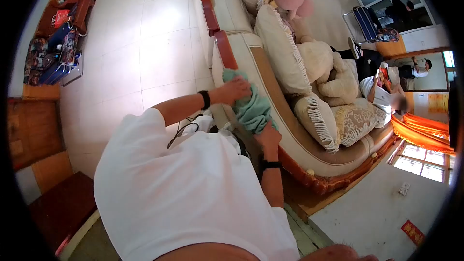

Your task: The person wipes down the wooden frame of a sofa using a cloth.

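Note:
A crumpled green cloth (252,108) hangs between my two hands beside the front edge of the sofa (270,84). My left hand (235,90) has its fingers closed on the upper left part of the cloth, near the red wooden trim. Lower down and to the right, my right hand (268,136) grips the other end, close to the sofa's base. Both wrists wear black bands. The cloth's folds hide some of my fingertips.
Fringed cushions (282,50) and a beige plush toy (338,79) lie on the sofa. A person (379,92) reclines at its far end. Pale floor tiles (140,43) stretch along the left, with chairs (58,55) beyond. A white surface (372,203) is at lower right.

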`<action>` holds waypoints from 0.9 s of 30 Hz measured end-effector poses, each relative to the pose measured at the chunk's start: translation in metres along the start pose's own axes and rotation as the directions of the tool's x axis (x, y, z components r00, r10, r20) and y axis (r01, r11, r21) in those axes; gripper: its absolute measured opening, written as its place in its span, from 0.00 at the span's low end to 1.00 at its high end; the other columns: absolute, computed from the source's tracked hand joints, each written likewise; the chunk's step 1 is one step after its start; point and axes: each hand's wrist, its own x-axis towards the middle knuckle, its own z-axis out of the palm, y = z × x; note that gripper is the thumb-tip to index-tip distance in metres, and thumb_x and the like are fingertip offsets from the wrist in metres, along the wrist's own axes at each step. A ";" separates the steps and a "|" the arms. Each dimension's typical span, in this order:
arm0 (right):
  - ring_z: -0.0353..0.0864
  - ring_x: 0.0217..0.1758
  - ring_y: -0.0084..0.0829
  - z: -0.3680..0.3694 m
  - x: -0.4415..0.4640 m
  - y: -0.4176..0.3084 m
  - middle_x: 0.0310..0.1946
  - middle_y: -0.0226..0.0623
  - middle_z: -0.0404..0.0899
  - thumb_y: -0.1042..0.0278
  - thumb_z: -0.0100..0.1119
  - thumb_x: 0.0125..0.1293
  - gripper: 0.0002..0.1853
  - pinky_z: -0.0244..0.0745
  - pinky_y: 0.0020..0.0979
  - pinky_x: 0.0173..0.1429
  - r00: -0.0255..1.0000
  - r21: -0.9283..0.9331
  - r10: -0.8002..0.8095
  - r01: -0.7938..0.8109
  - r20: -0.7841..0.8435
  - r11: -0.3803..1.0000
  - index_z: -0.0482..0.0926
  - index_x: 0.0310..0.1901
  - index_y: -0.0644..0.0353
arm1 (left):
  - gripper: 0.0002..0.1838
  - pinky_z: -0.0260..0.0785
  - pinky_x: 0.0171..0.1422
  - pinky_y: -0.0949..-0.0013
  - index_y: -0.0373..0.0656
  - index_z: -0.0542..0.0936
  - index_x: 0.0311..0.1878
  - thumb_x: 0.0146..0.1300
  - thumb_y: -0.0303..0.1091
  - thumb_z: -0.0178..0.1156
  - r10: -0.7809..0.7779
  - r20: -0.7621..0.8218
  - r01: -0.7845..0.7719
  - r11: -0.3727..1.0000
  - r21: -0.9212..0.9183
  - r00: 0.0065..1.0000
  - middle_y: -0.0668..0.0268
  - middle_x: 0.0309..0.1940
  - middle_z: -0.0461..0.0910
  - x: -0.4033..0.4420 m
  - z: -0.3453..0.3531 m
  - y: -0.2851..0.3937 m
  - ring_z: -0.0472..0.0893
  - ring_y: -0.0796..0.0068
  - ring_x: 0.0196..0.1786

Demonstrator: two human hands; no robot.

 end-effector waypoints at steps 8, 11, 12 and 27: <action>0.77 0.56 0.56 0.029 0.072 -0.013 0.59 0.59 0.71 0.52 0.76 0.41 0.54 0.76 0.46 0.60 0.965 0.141 -0.258 0.262 -0.049 0.955 0.60 0.68 0.70 | 0.35 0.47 0.78 0.45 0.53 0.75 0.61 0.44 0.27 0.69 -0.375 -0.008 0.366 0.899 0.241 0.927 0.62 0.61 0.69 0.005 -0.012 -0.052 0.64 0.59 0.71; 0.79 0.54 0.55 0.027 0.061 -0.023 0.55 0.59 0.73 0.53 0.75 0.42 0.52 0.77 0.46 0.57 0.926 0.019 -0.304 0.316 -0.224 0.948 0.61 0.67 0.70 | 0.29 0.46 0.77 0.43 0.55 0.77 0.59 0.50 0.29 0.66 -0.313 -0.205 0.366 0.870 0.331 0.927 0.63 0.61 0.71 0.002 0.024 -0.043 0.66 0.59 0.70; 0.79 0.54 0.55 0.027 0.058 -0.018 0.55 0.59 0.73 0.53 0.75 0.42 0.52 0.77 0.46 0.57 0.916 -0.003 -0.337 0.345 -0.219 0.939 0.61 0.67 0.70 | 0.29 0.46 0.77 0.43 0.55 0.77 0.59 0.50 0.29 0.66 -0.343 -0.221 0.401 0.854 0.331 0.913 0.63 0.61 0.71 0.002 0.024 -0.031 0.66 0.59 0.70; 0.67 0.63 0.60 0.071 0.005 0.058 0.60 0.61 0.69 0.45 0.77 0.45 0.52 0.65 0.55 0.64 0.845 0.439 -0.228 0.460 -0.484 0.772 0.62 0.67 0.67 | 0.41 0.51 0.73 0.47 0.48 0.73 0.61 0.39 0.41 0.76 0.205 0.286 -0.151 0.968 -0.199 0.936 0.64 0.58 0.73 0.056 0.035 0.085 0.68 0.60 0.66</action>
